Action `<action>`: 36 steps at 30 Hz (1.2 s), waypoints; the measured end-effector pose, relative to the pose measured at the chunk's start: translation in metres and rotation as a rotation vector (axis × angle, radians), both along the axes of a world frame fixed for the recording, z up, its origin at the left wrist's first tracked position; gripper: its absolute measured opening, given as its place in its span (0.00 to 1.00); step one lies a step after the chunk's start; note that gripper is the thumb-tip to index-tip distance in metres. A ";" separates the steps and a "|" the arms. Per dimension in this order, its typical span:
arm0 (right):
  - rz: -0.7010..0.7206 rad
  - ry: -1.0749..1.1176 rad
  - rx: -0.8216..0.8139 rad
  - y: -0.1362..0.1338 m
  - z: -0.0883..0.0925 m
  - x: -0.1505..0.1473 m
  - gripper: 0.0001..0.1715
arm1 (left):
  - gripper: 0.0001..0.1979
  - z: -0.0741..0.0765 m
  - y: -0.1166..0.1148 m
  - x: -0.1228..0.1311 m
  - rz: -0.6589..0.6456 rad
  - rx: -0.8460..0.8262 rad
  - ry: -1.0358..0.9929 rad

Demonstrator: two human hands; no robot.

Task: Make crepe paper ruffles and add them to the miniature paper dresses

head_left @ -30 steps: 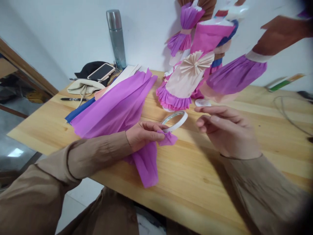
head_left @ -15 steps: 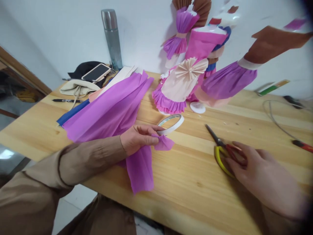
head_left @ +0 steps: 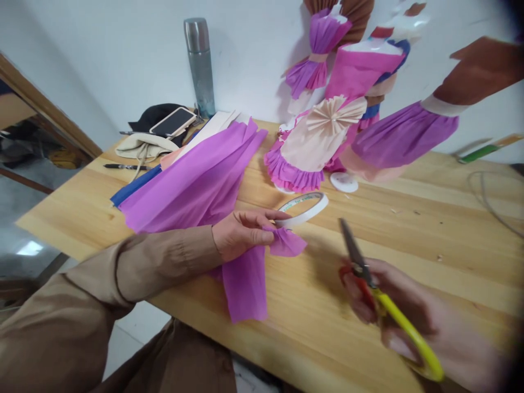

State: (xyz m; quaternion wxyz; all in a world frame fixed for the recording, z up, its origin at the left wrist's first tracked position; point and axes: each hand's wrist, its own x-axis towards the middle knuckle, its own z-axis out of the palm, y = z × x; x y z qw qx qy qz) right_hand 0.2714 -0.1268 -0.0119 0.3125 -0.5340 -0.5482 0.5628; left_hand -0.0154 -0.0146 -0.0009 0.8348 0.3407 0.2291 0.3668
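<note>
Pinching fragile-looking purple paper [head_left: 287,243] mid-frame by one end in our left hand [head_left: 239,234], we grip scissors [head_left: 361,269] in our right hand [head_left: 409,297].

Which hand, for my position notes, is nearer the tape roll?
Left. The left hand is at the left edge of the tape roll; the right hand, holding scissors, is apart, off to the lower right in view.

Purple scrap [head_left: 287,244] in left grip [head_left: 241,234], scissors [head_left: 358,266], seemingly closed, in blurred right grip [head_left: 429,311]
</note>
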 end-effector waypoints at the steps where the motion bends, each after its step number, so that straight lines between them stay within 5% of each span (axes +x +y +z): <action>1: 0.066 0.090 -0.055 0.002 -0.001 -0.007 0.37 | 0.12 0.000 0.000 0.000 -0.002 0.002 -0.006; 7: 0.231 0.284 -0.371 0.013 -0.005 -0.028 0.25 | 0.11 0.001 -0.002 0.000 -0.003 0.015 -0.021; 12: 0.400 0.315 -0.259 0.019 0.006 -0.037 0.50 | 0.11 0.002 -0.003 0.000 -0.005 0.027 -0.006; 18: 0.239 0.413 -0.276 0.021 -0.005 -0.050 0.42 | 0.11 0.003 -0.002 0.000 -0.014 0.062 -0.013; 23: 0.284 0.466 -0.187 0.028 -0.006 -0.058 0.45 | 0.11 0.001 -0.002 0.001 -0.033 0.108 0.008; 36: 0.118 0.281 0.012 0.026 0.003 -0.075 0.42 | 0.09 0.002 -0.002 0.001 -0.039 0.229 0.081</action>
